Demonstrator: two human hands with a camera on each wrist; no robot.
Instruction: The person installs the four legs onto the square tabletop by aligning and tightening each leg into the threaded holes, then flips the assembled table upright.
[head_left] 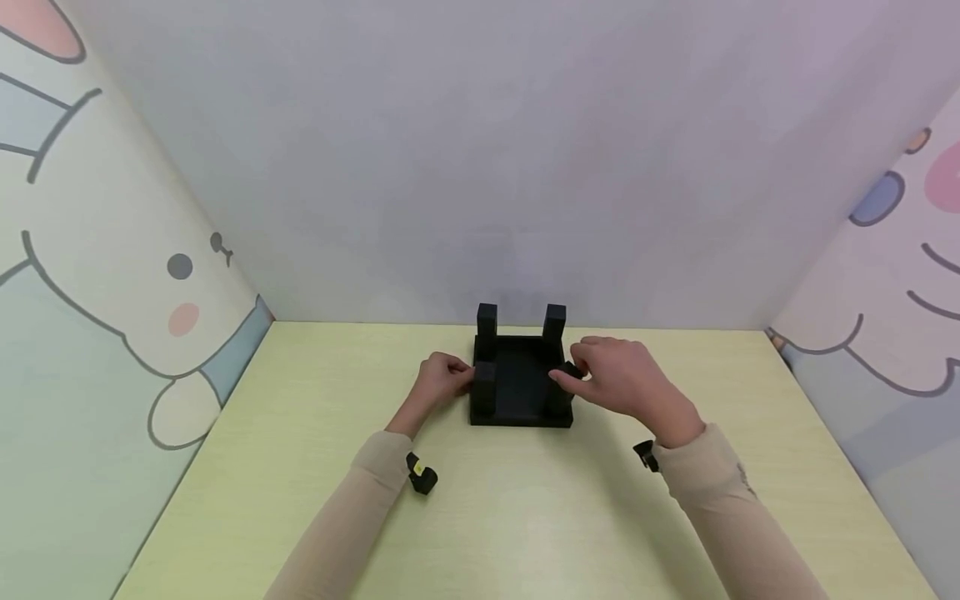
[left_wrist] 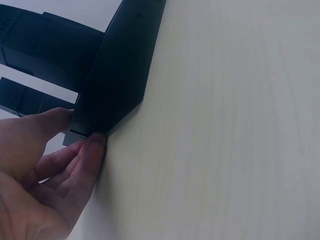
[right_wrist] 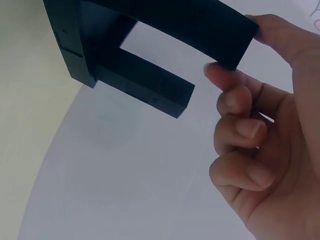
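Observation:
A black square frame (head_left: 521, 420) with a shallow raised rim and several upright posts lies on the table, like a small upturned stool. My left hand (head_left: 441, 380) is at its left side; in the left wrist view the thumb and fingers pinch a lower corner of the black base (left_wrist: 117, 65). At the near right, my right hand (head_left: 618, 375) grips the top of one post between thumb and index finger. The right wrist view shows that gripped post (right_wrist: 215, 35) and, beside it, another post (right_wrist: 145, 82) that stands free. The other right fingers are curled in, touching nothing.
The pale yellow table (head_left: 300, 383) runs back to a plain light wall (head_left: 450, 167). Side walls with cartoon drawings (head_left: 180, 321) stand at left and right. A small black device (head_left: 422, 477) sits at the left wrist, and another (head_left: 646, 455) at the right.

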